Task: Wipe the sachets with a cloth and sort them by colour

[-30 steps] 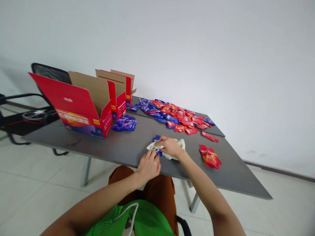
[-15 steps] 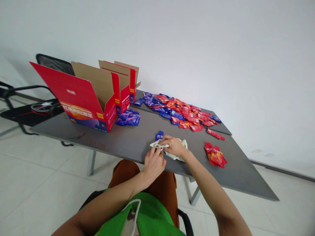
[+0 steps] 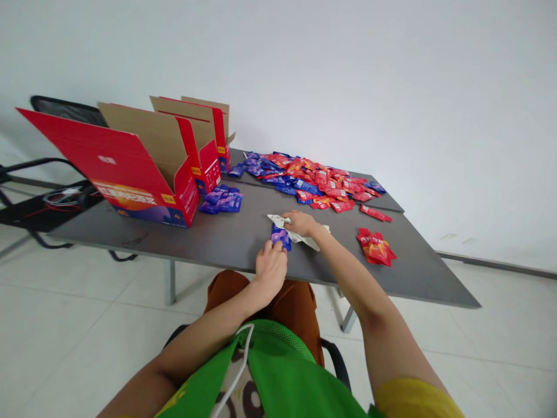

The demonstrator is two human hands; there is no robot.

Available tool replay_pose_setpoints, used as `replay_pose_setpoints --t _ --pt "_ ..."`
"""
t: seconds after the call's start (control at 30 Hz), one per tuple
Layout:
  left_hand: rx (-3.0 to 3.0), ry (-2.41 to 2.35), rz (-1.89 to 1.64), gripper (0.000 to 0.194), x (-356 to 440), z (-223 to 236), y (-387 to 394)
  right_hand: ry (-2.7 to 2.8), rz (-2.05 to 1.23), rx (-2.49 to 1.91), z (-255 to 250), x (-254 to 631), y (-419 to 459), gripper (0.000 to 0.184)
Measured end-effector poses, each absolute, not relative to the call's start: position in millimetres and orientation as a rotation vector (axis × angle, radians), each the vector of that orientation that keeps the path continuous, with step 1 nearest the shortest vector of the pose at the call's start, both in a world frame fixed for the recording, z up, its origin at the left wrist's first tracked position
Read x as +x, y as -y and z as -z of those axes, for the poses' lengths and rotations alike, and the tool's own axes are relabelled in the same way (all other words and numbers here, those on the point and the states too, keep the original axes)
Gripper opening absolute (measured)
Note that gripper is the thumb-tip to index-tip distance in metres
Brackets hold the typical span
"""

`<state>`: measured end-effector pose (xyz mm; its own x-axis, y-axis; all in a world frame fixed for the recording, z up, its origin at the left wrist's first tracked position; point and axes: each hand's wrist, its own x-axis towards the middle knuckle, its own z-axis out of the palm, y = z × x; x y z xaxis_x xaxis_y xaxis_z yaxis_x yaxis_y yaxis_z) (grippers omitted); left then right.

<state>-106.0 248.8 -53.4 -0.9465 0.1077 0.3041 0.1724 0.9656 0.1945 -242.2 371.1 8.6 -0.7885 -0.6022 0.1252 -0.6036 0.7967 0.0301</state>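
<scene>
My left hand (image 3: 270, 268) is closed at the near edge of the grey table (image 3: 217, 241), fingertips pinching a blue sachet (image 3: 279, 236). My right hand (image 3: 303, 223) lies just beyond, fingers closed on a white cloth bag (image 3: 299, 234) that rests on the table. The blue sachet sits at the bag's left end, partly under the cloth. A small stack of red sachets (image 3: 376, 247) lies to the right of my right arm.
A large open red carton (image 3: 130, 174) stands at the left, with two more open cartons (image 3: 204, 139) behind it. Blue sachets (image 3: 223, 200) are stacked beside the carton. A spread of several red and blue sachets (image 3: 313, 183) covers the far side. A black chair (image 3: 47, 197) stands left.
The blue sachet has come out from under the cloth bag toward me, pinched in my left hand. My right hand has shifted slightly away along the bag. The camera view has tilted.
</scene>
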Motion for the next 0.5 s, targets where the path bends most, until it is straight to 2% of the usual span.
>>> replay_pose_setpoints --t 0.13,0.23,0.37,0.5 --pt "-0.127 2.843 0.34 0.034 -107 48 -247 2.929 0.052 0.847 -21 -258 -376 0.042" --pt "-0.109 2.906 0.376 0.034 -111 36 -244 2.86 -0.033 0.818 -30 -251 -382 0.04" --pt "-0.142 3.012 0.402 0.028 -118 12 -238 2.653 -0.204 1.056 -33 -221 -379 0.036" --pt "-0.223 3.102 0.395 0.025 -122 -5 -231 2.664 -0.086 1.308 -22 -196 -361 0.027"
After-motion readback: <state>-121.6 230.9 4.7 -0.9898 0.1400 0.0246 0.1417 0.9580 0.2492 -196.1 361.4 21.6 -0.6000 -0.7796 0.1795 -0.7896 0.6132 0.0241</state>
